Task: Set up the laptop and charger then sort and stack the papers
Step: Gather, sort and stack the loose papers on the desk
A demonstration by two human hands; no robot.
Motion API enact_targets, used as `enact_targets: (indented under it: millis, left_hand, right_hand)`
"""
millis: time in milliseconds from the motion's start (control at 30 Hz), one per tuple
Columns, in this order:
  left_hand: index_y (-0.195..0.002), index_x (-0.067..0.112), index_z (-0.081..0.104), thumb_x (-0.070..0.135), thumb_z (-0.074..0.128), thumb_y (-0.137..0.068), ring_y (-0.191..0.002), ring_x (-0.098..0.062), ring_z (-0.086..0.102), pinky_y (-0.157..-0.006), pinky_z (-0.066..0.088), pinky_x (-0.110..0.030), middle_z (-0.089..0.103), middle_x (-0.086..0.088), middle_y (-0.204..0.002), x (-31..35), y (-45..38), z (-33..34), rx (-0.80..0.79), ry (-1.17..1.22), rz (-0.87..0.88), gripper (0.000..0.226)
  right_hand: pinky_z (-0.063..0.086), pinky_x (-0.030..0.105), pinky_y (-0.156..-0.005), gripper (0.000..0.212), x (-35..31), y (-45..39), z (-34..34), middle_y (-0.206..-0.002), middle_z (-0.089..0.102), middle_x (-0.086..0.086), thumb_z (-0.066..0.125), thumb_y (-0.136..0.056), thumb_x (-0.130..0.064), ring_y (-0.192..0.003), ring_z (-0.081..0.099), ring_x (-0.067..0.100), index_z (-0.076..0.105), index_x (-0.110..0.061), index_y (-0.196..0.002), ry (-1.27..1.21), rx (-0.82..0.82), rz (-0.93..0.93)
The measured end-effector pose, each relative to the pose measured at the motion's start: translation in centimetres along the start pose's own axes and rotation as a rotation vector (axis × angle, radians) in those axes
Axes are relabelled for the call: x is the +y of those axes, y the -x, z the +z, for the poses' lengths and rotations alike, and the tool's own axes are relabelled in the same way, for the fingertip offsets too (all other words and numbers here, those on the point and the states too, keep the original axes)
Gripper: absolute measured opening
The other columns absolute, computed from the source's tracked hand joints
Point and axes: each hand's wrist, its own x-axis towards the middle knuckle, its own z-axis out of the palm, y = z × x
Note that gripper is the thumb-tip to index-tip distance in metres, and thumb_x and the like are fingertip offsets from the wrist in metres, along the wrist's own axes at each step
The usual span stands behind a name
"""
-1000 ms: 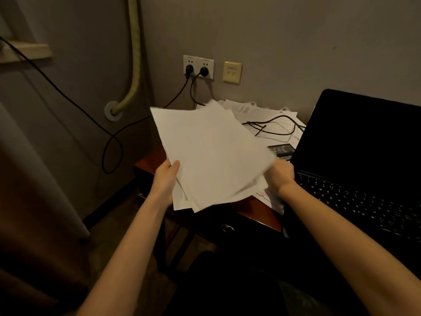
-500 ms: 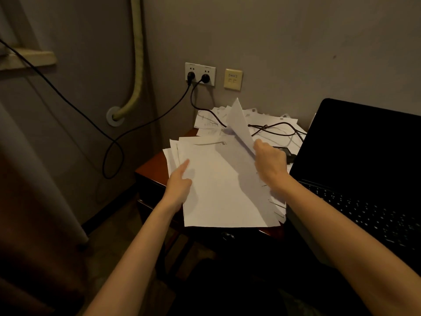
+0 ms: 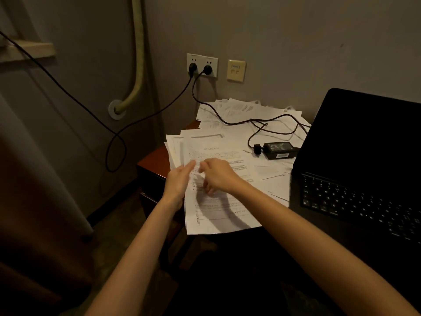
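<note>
The stack of white printed paper sheets (image 3: 218, 197) lies on the dark red wooden bench (image 3: 155, 160), left of the open black laptop (image 3: 355, 179). The left hand (image 3: 178, 182) has straight fingers at its left edge. The right hand (image 3: 218, 176) rests on top, fingers loosely bent, holding nothing.

Person, head-camera view: 2 bare forearms, entering from the lower edge of the frame. No sleeve, cuff, glove, watch, ring or band visible on either arm as far as the frame reaches. Left hand (image 3: 180, 181): bare, motion-blurred at the fingertips, so nails cannot be made out. Right hand (image 3: 217, 174): bare, unadorned. Dim, warm lighting throughout; fine surface detail of both limbs cannot be told.
</note>
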Motion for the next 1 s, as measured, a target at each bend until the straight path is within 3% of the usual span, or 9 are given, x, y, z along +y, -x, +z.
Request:
enact_targets:
  millis: [133,267,333,400,467,567,667,833,1000]
  left_hand:
    - [-0.141,0.016,0.034,-0.012,0.057,-0.085,-0.115,-0.014,0.053,-0.065,0.053,-0.017,0.055,0.012,-0.114,0.2,0.5,0.2,-0.048,-0.172,0.179,0.067]
    - [-0.152,0.026,0.010,-0.014,0.054,-0.086,-0.120,-0.017,0.056,-0.083,0.057,-0.036,0.051,0.001,-0.137,0.6,0.3,0.4,-0.084,-0.063,0.267,0.089]
    - [-0.152,0.028,0.014,-0.013,0.054,-0.087,-0.116,-0.018,0.060,-0.082,0.057,-0.039,0.055,0.000,-0.133,1.6,0.3,0.8,-0.102,0.006,0.335,0.087]
    - [-0.150,0.025,0.023,-0.012,0.054,-0.087,-0.112,-0.020,0.063,-0.080,0.058,-0.040,0.059,-0.003,-0.128,2.9,0.3,1.2,-0.140,0.094,0.424,0.079]
    - [-0.147,0.017,0.029,-0.010,0.054,-0.088,-0.109,-0.020,0.064,-0.080,0.058,-0.037,0.061,-0.006,-0.124,4.7,0.3,1.4,-0.142,0.156,0.489,0.069]
    - [-0.126,0.012,0.049,-0.006,0.054,-0.090,-0.101,-0.014,0.067,-0.078,0.058,-0.031,0.066,-0.001,-0.111,7.8,0.0,1.5,-0.111,0.188,0.581,0.040]
    - [-0.110,0.017,0.055,0.000,0.054,-0.092,-0.095,-0.009,0.068,-0.073,0.057,-0.024,0.067,0.004,-0.103,10.2,-0.4,1.8,-0.108,0.159,0.670,0.024]
    - [-0.105,0.020,0.060,0.009,0.055,-0.093,-0.096,-0.014,0.067,-0.075,0.058,-0.031,0.066,0.001,-0.105,11.5,-1.7,2.7,-0.114,0.115,0.761,0.017]
    - [-0.103,0.023,0.059,0.013,0.060,-0.091,-0.093,-0.014,0.067,-0.075,0.059,-0.033,0.066,0.002,-0.102,9.2,-2.3,3.2,-0.094,0.068,0.710,0.016]
  right_hand:
    - [0.049,0.042,-0.089,0.034,5.0,-0.2,-2.5,-0.125,0.056,0.013,0.044,-0.099,-0.030,-0.105,0.057,0.026,0.053,-0.010,-0.124,0.022,0.259,0.165]
    - [0.041,0.048,-0.101,0.072,9.3,0.2,-4.7,-0.142,0.040,0.013,0.062,-0.087,-0.040,-0.127,0.041,0.032,0.028,-0.011,-0.144,0.045,0.296,0.322]
    - [0.048,0.044,-0.093,0.068,9.8,0.5,-5.6,-0.132,0.050,0.007,0.066,-0.085,-0.036,-0.117,0.053,0.028,0.033,-0.011,-0.140,-0.250,0.332,0.265]
    - [0.054,0.042,-0.086,0.048,9.3,0.6,-6.6,-0.120,0.062,0.003,0.069,-0.084,-0.028,-0.104,0.062,0.021,0.050,-0.010,-0.124,-0.632,0.325,0.176]
    - [0.054,0.046,-0.087,0.036,8.4,0.6,-7.9,-0.111,0.069,0.004,0.071,-0.082,-0.025,-0.102,0.066,0.022,0.061,-0.012,-0.114,-0.792,0.300,0.089]
    - [0.058,0.035,-0.074,0.030,6.7,0.8,-10.0,-0.103,0.071,0.006,0.073,-0.080,-0.016,-0.094,0.069,0.024,0.064,-0.009,-0.108,-0.868,0.379,-0.076]
    - [0.050,0.015,-0.050,0.013,5.1,1.4,-12.1,-0.090,0.069,0.003,0.067,-0.084,-0.007,-0.067,0.068,0.008,0.064,-0.010,-0.097,-0.871,0.522,-0.202]
    - [0.055,0.022,-0.062,0.029,4.2,1.8,-13.3,-0.100,0.070,0.004,0.069,-0.081,-0.004,-0.079,0.070,0.011,0.062,-0.003,-0.110,-0.868,0.597,-0.341]
    - [0.055,0.023,-0.065,0.025,5.6,2.0,-12.4,-0.097,0.071,0.000,0.070,-0.079,0.000,-0.083,0.070,0.013,0.065,-0.011,-0.100,-0.880,0.578,-0.337]
